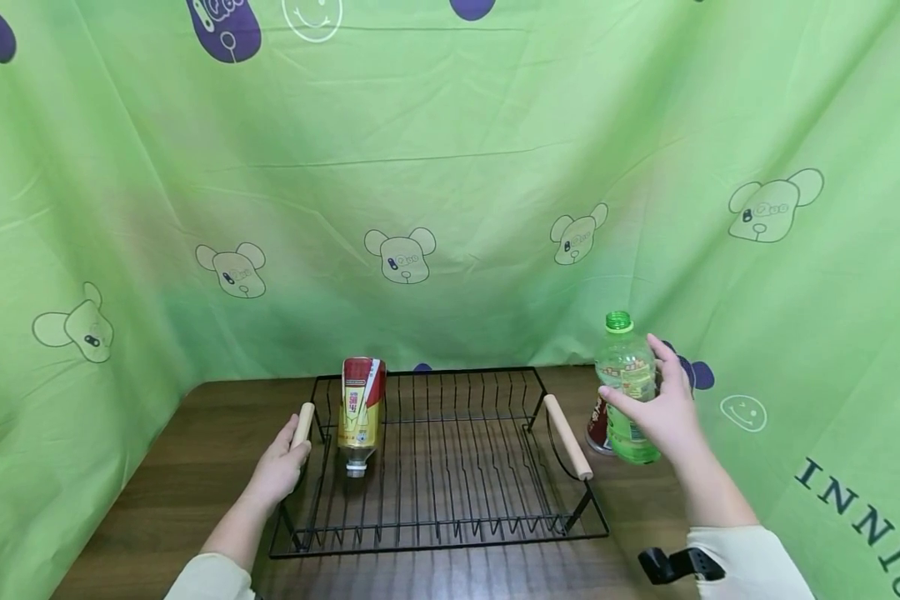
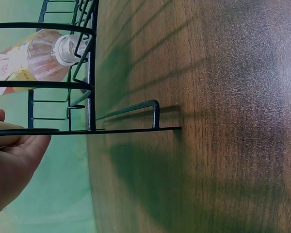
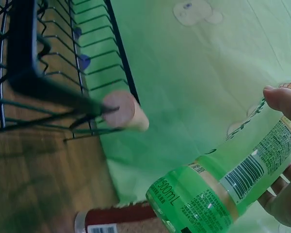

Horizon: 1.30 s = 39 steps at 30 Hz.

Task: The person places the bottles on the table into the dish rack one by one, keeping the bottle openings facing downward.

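Observation:
My left hand [image 1: 279, 467] grips the left wooden handle [image 1: 303, 423] of a black wire dish rack [image 1: 438, 546]. Inside the rack, toward its left end, a clear plastic bottle [image 1: 362, 400] with a red and yellow label stands neck down. On the right, my right hand [image 1: 663, 408] holds a green plastic bottle [image 1: 630, 446] between thumb and fingers. That bottle is mouth up with no cap on it. In the right wrist view it tilts, its base apart from the table. A dark red can [image 1: 598, 429] stands just behind it, partly hidden.
The rack's right wooden handle [image 1: 568, 437] lies between the rack and the can. Beneath everything is a brown wood-grain table [image 1: 195, 450]. Green cloth [image 1: 480, 317] with printed mouse heads hangs behind the table and along both sides.

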Tool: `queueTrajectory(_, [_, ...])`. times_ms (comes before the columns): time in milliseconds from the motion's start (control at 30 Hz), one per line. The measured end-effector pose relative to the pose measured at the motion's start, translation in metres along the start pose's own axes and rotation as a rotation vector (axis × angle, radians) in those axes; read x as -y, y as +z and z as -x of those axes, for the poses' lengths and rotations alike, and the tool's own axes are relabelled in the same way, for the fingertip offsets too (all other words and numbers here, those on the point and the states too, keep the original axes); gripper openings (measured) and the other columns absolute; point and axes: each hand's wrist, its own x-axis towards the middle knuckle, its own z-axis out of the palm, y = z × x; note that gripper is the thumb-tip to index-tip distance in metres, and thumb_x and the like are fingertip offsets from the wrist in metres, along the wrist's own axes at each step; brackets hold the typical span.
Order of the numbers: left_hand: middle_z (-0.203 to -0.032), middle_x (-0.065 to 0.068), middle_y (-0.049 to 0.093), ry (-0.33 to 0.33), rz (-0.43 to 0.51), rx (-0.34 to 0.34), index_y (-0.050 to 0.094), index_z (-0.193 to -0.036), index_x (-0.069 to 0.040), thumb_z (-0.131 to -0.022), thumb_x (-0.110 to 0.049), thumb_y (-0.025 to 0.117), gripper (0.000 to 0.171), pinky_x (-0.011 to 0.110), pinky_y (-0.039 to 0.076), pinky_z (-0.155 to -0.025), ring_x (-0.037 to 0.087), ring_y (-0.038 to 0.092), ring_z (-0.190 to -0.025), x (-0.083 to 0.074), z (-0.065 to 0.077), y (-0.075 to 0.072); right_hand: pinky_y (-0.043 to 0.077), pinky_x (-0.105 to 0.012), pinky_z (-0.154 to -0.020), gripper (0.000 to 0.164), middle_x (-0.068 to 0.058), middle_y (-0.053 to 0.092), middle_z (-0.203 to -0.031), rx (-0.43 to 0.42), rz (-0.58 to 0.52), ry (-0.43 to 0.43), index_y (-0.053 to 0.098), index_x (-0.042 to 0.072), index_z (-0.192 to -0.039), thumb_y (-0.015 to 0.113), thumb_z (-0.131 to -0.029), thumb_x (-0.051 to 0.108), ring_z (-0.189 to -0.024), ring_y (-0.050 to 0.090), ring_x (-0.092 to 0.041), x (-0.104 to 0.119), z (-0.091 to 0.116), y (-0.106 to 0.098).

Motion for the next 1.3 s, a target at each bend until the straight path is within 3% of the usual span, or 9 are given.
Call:
queueTrajectory(167, [-0.161, 0.029, 0.005, 0.008, -0.016, -0.004, 0.002, -0.155, 0.004, -0.104, -0.012, 0.037, 0.064, 0.061, 0.016, -0.118, 0.046, 0.01, -0.147, 0.001, 0.0, 0.0, 0.028, -0.077, -0.099, 0.108, -0.036, 0.022, -0.151, 0.063, 0.055, -0.026, 0.009, 0.023, -0.159, 0.081, -0.079, 0.032, -0.133, 0.03, -0.057, 0.014, -0.005, 0.01])
queueTrajectory(633, [-0.161, 0.028, 0.004, 0.0, -0.007, -0.003, 0.001, -0.156, 0.002, -0.104, -0.012, 0.036, 0.064, 0.061, 0.012, -0.118, 0.045, 0.007, -0.148, 0.002, -0.002, 0.0, 0.036, -0.07, -0.099, 0.103, -0.029, 0.033, -0.144, 0.168, 0.075, -0.132, 0.02, 0.026, -0.157, 0.083, -0.076, 0.03, -0.129, 0.039, -0.047, 0.046, -0.012, 0.047])
queueTrajectory(767, [-0.161, 0.028, 0.004, -0.004, -0.014, -0.004, 0.001, -0.156, 0.002, -0.104, -0.013, 0.036, 0.064, 0.061, 0.012, -0.118, 0.046, 0.007, -0.147, 0.002, -0.002, 0.0, 0.042, -0.067, -0.097, 0.102, -0.027, 0.038, -0.14, 0.201, 0.089, -0.154, 0.023, 0.027, -0.156, 0.084, -0.075, 0.029, -0.124, 0.045, -0.045, 0.052, -0.012, 0.059])
queueTrajectory(1033, [-0.161, 0.029, 0.005, -0.006, -0.036, -0.002, 0.001, -0.156, 0.002, -0.104, -0.014, 0.037, 0.065, 0.063, 0.015, -0.117, 0.047, 0.01, -0.146, 0.001, -0.002, 0.0, 0.041, -0.066, -0.099, 0.098, -0.024, 0.038, -0.144, 0.289, 0.096, -0.2, 0.027, 0.029, -0.155, 0.084, -0.074, 0.028, -0.129, 0.042, -0.043, 0.056, -0.01, 0.083])
queueTrajectory(1300, [-0.159, 0.032, 0.01, -0.015, -0.065, 0.003, 0.0, -0.156, 0.002, -0.104, -0.022, 0.041, 0.07, 0.065, 0.033, -0.107, 0.051, 0.023, -0.142, -0.001, -0.001, -0.001, 0.045, -0.063, -0.097, 0.096, -0.023, 0.044, -0.137, 0.346, 0.116, -0.257, 0.032, 0.027, -0.153, 0.085, -0.073, 0.027, -0.123, 0.048, -0.041, 0.059, -0.003, 0.101])
